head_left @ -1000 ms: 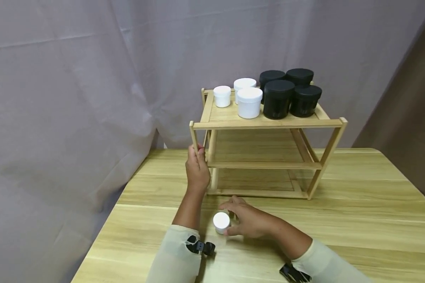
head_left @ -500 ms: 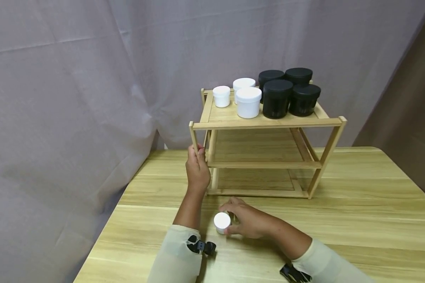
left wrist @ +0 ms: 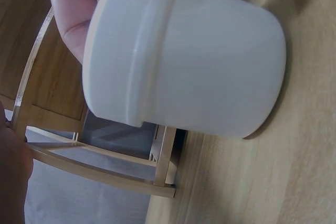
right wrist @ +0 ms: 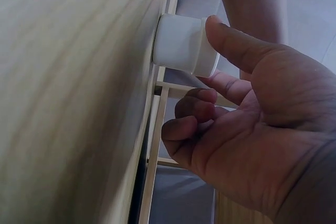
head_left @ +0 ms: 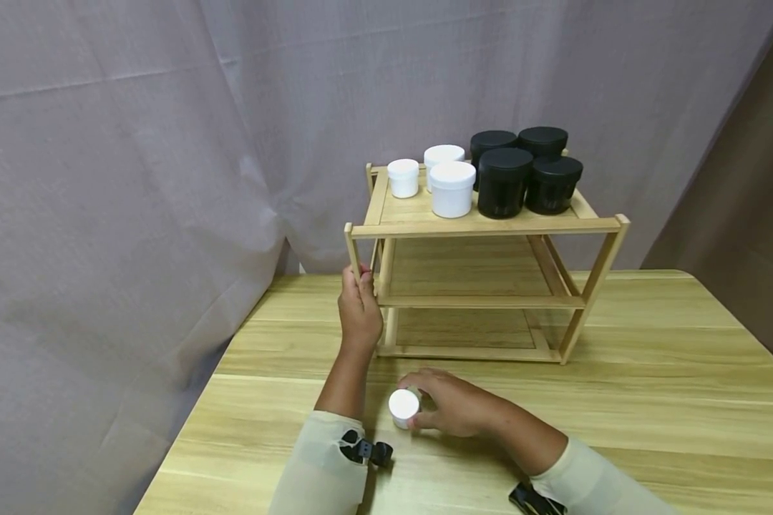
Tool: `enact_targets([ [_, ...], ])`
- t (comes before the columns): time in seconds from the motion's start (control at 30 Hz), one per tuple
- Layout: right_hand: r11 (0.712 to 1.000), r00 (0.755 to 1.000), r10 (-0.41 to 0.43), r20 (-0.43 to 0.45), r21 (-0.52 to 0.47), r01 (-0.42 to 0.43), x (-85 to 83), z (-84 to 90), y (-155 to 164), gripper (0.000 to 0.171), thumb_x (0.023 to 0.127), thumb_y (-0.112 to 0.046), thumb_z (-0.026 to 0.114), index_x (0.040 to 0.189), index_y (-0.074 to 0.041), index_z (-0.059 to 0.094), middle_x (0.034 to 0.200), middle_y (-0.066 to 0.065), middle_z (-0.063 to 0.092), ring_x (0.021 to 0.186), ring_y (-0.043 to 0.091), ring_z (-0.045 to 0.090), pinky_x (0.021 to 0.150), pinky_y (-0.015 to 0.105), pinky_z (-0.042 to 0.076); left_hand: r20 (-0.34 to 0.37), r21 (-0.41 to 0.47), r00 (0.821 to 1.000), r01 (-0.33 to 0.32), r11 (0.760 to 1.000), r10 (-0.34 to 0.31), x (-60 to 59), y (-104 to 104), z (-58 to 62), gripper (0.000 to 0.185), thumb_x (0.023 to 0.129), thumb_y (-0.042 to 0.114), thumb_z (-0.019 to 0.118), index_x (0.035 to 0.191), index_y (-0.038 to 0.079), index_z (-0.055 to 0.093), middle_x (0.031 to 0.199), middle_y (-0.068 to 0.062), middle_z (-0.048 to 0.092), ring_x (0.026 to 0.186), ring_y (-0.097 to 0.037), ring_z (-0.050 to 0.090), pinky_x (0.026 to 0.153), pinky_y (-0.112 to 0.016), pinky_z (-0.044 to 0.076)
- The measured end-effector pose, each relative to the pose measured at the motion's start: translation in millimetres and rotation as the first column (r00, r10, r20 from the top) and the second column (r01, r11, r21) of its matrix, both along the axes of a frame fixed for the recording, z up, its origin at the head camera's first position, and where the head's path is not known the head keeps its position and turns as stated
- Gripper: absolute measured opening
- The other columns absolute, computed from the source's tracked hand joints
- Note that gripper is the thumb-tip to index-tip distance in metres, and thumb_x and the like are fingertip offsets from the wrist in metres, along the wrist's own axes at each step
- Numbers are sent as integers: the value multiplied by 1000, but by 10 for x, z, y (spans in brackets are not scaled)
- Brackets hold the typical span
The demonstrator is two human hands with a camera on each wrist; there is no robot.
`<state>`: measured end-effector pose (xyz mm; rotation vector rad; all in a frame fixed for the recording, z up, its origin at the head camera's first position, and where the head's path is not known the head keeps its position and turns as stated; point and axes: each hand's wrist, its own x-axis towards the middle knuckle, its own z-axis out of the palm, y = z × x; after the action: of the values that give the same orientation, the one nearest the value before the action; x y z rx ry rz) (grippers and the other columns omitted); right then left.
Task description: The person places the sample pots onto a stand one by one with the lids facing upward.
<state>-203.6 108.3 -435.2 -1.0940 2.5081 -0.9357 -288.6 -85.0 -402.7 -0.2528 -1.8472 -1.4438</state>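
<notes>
A small white lidded jar [head_left: 404,406] stands upright on the table in front of the wooden shelf rack [head_left: 483,228]. Thumb and forefinger of my right hand [head_left: 454,405] pinch this jar at its lid; in the right wrist view the other fingers curl beside the jar [right wrist: 178,43] without holding anything. The left wrist view shows the jar [left wrist: 215,56] large and close, its base on the tabletop. My left hand [head_left: 359,318] grips the rack's left front post, with some of its fingers hidden behind the wood.
On the rack's top shelf stand white jars [head_left: 452,190] at the left and several black jars [head_left: 504,184] at the right. Two lower shelves [head_left: 467,265] lie beneath. A grey curtain [head_left: 135,179] hangs behind the wooden table [head_left: 670,400].
The fingers of my right hand have drawn in slightly around the jar. The jar and my left hand stay practically where they were.
</notes>
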Motion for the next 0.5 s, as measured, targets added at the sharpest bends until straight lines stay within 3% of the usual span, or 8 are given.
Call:
enact_targets([
  [0.1,1000,1000,5,23,1,-5,-12,-4,1,38,97,-26,85,132,-20,69,114,-7,70,101,9,62,87,28,52,1,4,1000,9,1000,-9,0,-1,-1,21,117,15,45,117,-3,56,80,-20,55,67,-13,46,60,-26,40],
  [0.3,1000,994,20,112,-7,-19,-18,11,19,46,99,-26,83,141,-16,65,72,-9,60,62,1,52,60,21,44,-8,4,1000,12,1000,-12,-2,-4,0,21,118,16,45,116,-2,56,80,-20,55,67,-13,45,60,-26,41],
  [0.5,1000,992,10,127,-2,-10,-9,17,28,57,98,-26,83,149,-10,63,65,-10,55,56,1,46,55,20,39,-9,-2,1000,-1,1000,1,-3,0,-7,21,117,16,46,115,-1,56,79,-19,56,67,-12,46,60,-27,42],
])
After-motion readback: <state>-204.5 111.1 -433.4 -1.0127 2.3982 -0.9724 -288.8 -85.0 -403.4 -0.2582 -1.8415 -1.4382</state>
